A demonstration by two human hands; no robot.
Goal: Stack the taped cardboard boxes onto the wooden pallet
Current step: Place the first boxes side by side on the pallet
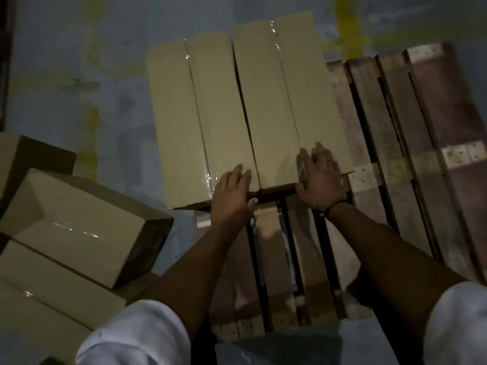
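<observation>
Head view: two long boxes [247, 111] lie side by side on the pallet [390, 143], lengthwise away; left hand [232, 196] and right hand [320, 180] press flat, open, gripping nothing

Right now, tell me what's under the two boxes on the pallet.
Wooden pallet slats lie under the two boxes; the left hand and right hand rest on their near ends. The slats beneath are hidden.

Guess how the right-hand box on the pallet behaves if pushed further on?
The right box is long with a flat base, so it probably slides rather than tips. Rough pallet slats with gaps may snag its edge. Glossy tape looks slippery; both hands press flat on top.
</observation>
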